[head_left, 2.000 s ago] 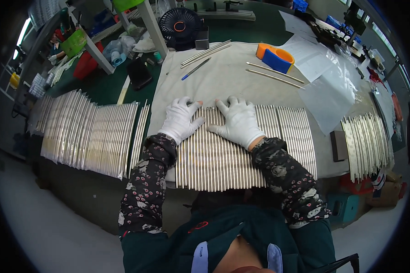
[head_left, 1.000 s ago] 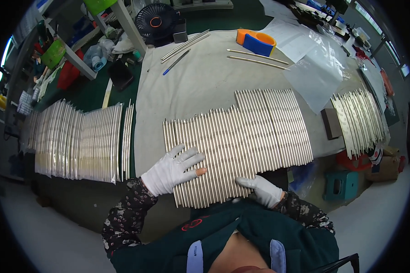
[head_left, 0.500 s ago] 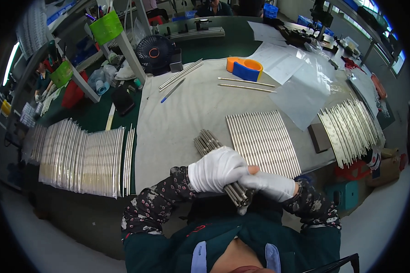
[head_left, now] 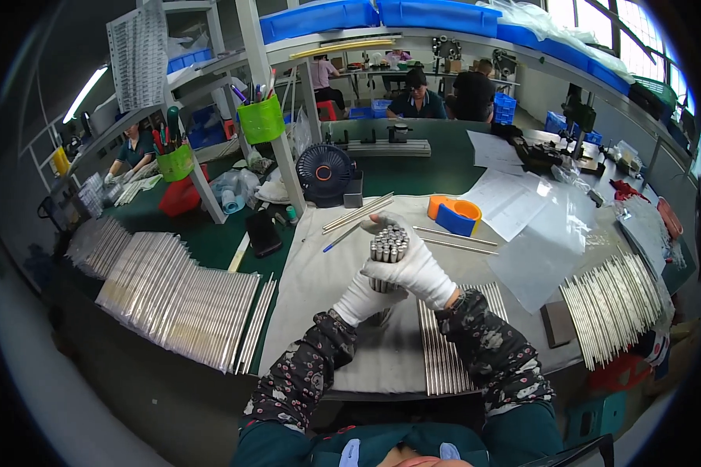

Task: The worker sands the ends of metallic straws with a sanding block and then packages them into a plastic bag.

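Note:
A thick bundle of thin metal rods (head_left: 389,247) stands upright above the grey cloth (head_left: 308,311), its ends facing up. My left hand (head_left: 366,297), in a white glove, is wrapped round the bundle low down. Higher up, my right hand (head_left: 422,272), gloved with bare fingertips, closes around it near the upper ends. Partly behind my right forearm, a flat row of similar rods (head_left: 442,362) lies on the cloth. Beyond my hands are a few loose rods (head_left: 358,213), a blue pen (head_left: 339,240) and an orange and blue ring-shaped item (head_left: 457,214).
Plastic-wrapped rods (head_left: 179,303) cover the left side, with loose rods (head_left: 255,331) beside them. More rods (head_left: 611,311) rest against a dark block (head_left: 557,324) at right. A black fan (head_left: 324,174) and a shelf post (head_left: 287,159) stand behind. People sit farther back.
Both hands have raised the rod bundle away from my body and turned it from slanting to upright. My right hand has moved up to its top ends. The view has tilted up.

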`<act>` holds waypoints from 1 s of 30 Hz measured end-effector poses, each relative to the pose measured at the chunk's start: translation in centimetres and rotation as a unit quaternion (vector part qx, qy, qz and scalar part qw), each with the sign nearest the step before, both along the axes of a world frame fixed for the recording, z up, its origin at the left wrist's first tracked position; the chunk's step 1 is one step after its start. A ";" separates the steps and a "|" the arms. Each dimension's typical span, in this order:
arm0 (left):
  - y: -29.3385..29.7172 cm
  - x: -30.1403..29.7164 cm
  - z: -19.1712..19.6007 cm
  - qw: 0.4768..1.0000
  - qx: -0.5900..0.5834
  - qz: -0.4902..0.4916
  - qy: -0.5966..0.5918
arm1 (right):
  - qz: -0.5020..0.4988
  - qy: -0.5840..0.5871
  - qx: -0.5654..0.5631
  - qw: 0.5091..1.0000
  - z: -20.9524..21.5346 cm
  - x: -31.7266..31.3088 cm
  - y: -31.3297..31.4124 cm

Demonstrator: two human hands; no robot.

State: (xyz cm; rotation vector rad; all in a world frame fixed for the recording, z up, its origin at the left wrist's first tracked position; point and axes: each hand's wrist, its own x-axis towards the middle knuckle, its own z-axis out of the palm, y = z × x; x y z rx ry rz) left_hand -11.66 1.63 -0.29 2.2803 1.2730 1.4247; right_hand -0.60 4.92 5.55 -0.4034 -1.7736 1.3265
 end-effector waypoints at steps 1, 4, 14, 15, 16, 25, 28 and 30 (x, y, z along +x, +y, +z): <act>-0.1 -0.5 -1.4 1.000 0.001 0.004 0.002 | 0.014 0.058 -0.037 0.997 -0.2 -0.6 -0.4; 0.8 -0.7 -3.7 0.994 -0.021 0.070 0.078 | -0.044 0.052 -0.013 0.998 -0.6 -1.1 -0.9; -3.9 3.1 -4.1 0.997 -0.025 0.067 -0.023 | 0.025 0.021 -0.023 0.999 0.0 2.6 -4.4; -4.1 3.1 -4.1 0.994 -0.084 0.040 -0.063 | 0.028 0.018 -0.060 0.998 -0.5 2.3 -4.4; -4.0 3.3 -3.9 0.996 -0.009 0.063 -0.056 | 0.025 0.019 -0.061 0.998 -0.5 2.5 -4.4; -3.3 4.4 3.0 0.926 -0.064 -0.102 -0.358 | -0.098 -0.153 0.252 0.951 0.7 7.1 -4.0; -3.9 4.2 3.3 0.965 -0.029 -0.007 -0.261 | -0.184 -0.183 0.240 0.936 -0.7 12.0 -3.9; -4.0 4.2 3.4 0.958 -0.035 -0.008 -0.285 | -0.335 -0.238 0.292 0.864 -2.8 16.0 -3.1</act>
